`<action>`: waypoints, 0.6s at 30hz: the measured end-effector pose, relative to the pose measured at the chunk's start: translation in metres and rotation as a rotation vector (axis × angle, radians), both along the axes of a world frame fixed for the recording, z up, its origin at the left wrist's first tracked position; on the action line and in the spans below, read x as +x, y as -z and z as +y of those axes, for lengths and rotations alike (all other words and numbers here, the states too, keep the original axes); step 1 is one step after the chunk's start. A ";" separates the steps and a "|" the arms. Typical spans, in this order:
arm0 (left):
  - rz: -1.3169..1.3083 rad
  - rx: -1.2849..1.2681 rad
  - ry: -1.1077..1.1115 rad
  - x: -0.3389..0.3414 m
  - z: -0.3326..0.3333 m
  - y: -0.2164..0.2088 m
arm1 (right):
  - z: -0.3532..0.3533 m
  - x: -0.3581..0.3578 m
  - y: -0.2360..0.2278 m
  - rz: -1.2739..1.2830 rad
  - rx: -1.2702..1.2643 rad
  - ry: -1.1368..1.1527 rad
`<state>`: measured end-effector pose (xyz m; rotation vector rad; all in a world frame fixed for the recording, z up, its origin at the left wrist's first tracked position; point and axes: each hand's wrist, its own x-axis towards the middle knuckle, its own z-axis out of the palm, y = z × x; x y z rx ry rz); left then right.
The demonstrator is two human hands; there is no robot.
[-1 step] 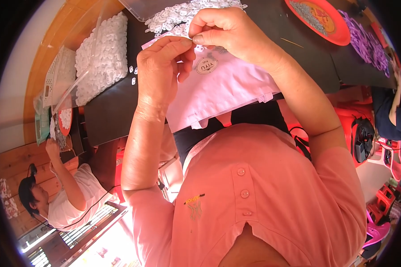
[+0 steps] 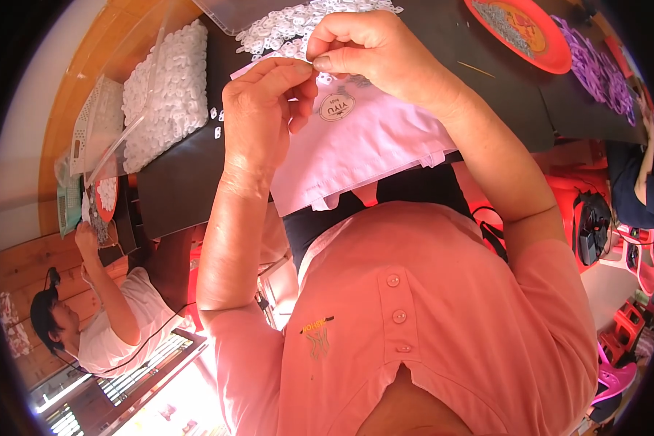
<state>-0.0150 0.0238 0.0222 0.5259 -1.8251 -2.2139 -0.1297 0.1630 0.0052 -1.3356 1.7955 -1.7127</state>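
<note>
My left hand and my right hand meet fingertip to fingertip above a pink cloth. Both are closed in a pinch; whatever sits between the fingertips is too small to make out. The cloth carries a round printed badge and lies over the table edge toward my lap. Just beyond my fingers, a heap of small white plastic pieces with holes spreads over the dark table. Several loose white pieces lie left of my left hand.
At the left stands a clear bag packed with white pieces. A red plate with small grey bits, purple strips and a thin stick lie at the right. A co-worker sits at the left; another person's arm shows far right.
</note>
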 end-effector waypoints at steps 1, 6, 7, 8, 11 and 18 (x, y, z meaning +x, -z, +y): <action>0.011 0.004 0.003 -0.002 -0.001 0.000 | 0.000 0.002 -0.002 -0.028 -0.020 0.028; 0.045 0.035 0.010 -0.004 -0.002 -0.003 | -0.006 -0.002 0.007 0.065 -0.212 0.066; 0.063 -0.147 -0.010 -0.004 -0.003 -0.001 | -0.006 -0.003 0.006 -0.012 -0.194 0.058; 0.081 -0.329 -0.030 -0.004 -0.004 0.001 | -0.005 -0.003 0.006 -0.012 -0.198 0.060; 0.194 -1.001 -0.086 -0.008 -0.027 0.042 | -0.004 -0.004 0.004 -0.223 -0.200 0.026; 0.158 -1.469 -0.031 -0.017 -0.029 0.059 | 0.001 -0.007 0.003 -0.107 0.002 0.075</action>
